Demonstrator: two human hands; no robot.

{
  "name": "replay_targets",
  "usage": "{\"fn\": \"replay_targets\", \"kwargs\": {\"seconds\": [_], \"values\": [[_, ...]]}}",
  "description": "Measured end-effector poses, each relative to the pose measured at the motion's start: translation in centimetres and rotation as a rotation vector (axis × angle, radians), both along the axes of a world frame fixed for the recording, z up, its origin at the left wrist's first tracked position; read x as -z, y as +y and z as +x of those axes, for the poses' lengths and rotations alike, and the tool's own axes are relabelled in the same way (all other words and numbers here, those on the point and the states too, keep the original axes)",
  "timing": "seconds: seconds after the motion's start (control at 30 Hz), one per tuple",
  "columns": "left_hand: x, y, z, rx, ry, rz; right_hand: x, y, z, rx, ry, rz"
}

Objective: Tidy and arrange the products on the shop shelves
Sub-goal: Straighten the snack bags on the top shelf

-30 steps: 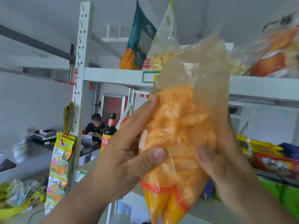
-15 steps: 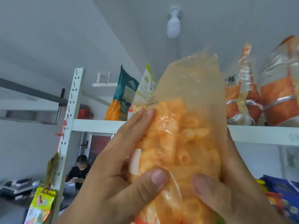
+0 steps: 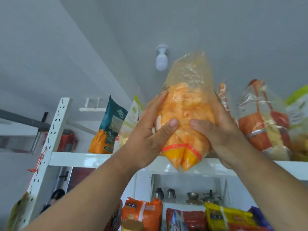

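At the front edge of the top shelf, both hands hold a clear snack bag filled with orange puffed pieces, upright, its folded orange-banded bottom hanging just below the shelf lip. The left hand grasps the bag's left side, fingers up along it and thumb pressed across the front; the right hand grasps the right side, thumb meeting the other near the middle of the bag. Compared with half a second ago, the bag has risen: then its lower end was out of view at the bottom of the picture, now the whole bag shows and its loose top reaches toward the ceiling bulb. The view has tilted further upward too, so the shelf sits lower in the picture and both forearms are stretched out. To the left on the same shelf stand a teal and orange bag and a pale green-topped bag; to the right, behind the right hand, stand clear bags with orange-red print. Below, a lower shelf carries orange, red and yellow packets.
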State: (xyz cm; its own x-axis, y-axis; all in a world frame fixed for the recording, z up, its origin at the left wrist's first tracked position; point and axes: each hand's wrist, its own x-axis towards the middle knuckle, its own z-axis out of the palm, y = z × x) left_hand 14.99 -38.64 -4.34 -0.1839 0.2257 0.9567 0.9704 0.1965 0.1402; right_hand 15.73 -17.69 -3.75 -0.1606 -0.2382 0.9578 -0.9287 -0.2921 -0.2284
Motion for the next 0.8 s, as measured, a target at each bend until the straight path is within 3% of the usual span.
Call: {"fn": "replay_targets", "kwargs": {"seconds": [0.27,0.4,0.67,0.8], "values": [[-6.4,4.4,-2.4,0.088,-0.04,-0.024,-4.5,3.4,-3.0,0.159,-0.144,-0.214],[-7.9,5.0,-4.0,0.146,-0.106,-0.053,-5.6,5.1,-4.0,0.234,-0.108,-0.227],[-7.7,4.2,-13.2,-0.157,-0.015,-0.031,-3.2,7.4,-8.2,0.365,-0.2,-0.201],[-9.3,2.8,-19.2,-0.609,-0.102,-0.334,-2.2,7.8,-9.6,0.434,-0.208,-0.209]]}}
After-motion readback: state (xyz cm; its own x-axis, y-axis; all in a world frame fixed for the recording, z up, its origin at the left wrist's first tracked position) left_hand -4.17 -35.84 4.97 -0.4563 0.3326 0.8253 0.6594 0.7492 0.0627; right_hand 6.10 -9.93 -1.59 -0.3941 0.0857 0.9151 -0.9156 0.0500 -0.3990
